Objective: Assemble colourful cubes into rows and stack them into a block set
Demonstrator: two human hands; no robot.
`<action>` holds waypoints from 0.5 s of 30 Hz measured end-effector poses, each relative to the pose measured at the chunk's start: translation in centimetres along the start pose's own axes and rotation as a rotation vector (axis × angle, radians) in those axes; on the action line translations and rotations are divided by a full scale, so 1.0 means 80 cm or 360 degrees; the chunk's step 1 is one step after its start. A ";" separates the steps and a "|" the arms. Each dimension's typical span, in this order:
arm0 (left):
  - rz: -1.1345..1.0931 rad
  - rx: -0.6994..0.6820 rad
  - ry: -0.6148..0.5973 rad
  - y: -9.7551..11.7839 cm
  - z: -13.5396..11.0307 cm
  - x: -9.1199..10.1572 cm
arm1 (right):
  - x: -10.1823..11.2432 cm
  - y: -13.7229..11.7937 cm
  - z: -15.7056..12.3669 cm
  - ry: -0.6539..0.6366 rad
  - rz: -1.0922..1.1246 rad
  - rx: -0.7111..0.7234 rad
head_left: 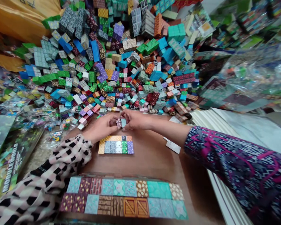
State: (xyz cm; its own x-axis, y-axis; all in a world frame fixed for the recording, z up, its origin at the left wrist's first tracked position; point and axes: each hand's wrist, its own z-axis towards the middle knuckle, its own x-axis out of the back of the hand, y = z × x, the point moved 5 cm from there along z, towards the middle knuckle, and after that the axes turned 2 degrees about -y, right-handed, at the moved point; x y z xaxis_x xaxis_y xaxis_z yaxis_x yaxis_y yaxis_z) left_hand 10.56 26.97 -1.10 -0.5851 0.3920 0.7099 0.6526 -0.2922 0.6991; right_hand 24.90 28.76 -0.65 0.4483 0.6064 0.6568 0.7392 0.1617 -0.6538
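Note:
Above the brown board (pixel 150 159), my left hand (pixel 99 126) and my right hand (pixel 137 120) meet with fingertips closed in a pinch. Between the left fingertips is a dark pink speckled cube block (pixel 118 123). A pale blue-grey cube block (pixel 123 122) sits against it, pinched by my right fingers. Whether the two blocks are joined I cannot tell. Just below the hands, a flat group of small patterned blocks (pixel 115 145) lies in two rows, with yellow, grey, white, green and purple faces.
Nearer me are two rows of larger patterned blocks (pixel 107 204). A big heap of coloured blocks (pixel 131 72) fills the back. A small white tag (pixel 172 146) lies at right, beside stacked white sheets (pixel 222 193). Green printed boxes (pixel 14 159) stand left; plastic bags (pixel 250 78) lie right.

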 end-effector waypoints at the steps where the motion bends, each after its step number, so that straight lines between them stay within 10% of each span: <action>1: -0.0024 -0.0006 -0.0001 -0.001 0.000 -0.001 | 0.000 0.001 0.001 0.0003 -0.0001 -0.0007; 12: -0.0087 0.0107 0.0098 -0.009 0.000 -0.004 | 0.001 -0.005 -0.002 -0.0062 -0.0019 0.0069; 15: -0.0121 0.0121 0.0093 -0.005 -0.003 -0.003 | 0.029 0.017 -0.008 0.0196 -0.0268 0.0038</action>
State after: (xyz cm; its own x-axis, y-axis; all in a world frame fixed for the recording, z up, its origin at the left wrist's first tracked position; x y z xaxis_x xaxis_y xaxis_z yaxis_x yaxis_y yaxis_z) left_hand 10.33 26.80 -1.56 -0.6599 0.3583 0.6604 0.6386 -0.1955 0.7443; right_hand 27.27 29.86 0.23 0.3785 0.4696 0.7977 0.7975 0.2721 -0.5385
